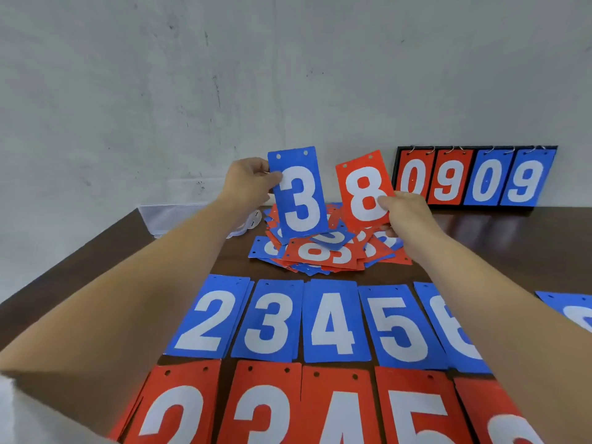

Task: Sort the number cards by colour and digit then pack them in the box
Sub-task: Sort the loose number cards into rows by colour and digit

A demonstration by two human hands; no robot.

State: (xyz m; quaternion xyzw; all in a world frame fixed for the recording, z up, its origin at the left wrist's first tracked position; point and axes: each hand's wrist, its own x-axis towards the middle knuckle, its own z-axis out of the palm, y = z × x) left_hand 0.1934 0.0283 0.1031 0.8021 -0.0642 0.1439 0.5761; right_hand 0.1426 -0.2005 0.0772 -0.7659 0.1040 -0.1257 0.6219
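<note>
Pinching the blue 3 card (299, 193) upright, the left hand (253, 182) hung over the loose pile (323, 251) | right hand (405, 213) pinched the red 8 card (363, 190) | blue 3 stack (267, 322) lay nearer the person, on the left hand's side.

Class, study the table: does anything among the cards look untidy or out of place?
Yes: the heap behind the rows is a jumble, red and blue cards overlapping at odd angles. The blue row and red row lie neat, though the blue 2 pile is slightly fanned.
</note>
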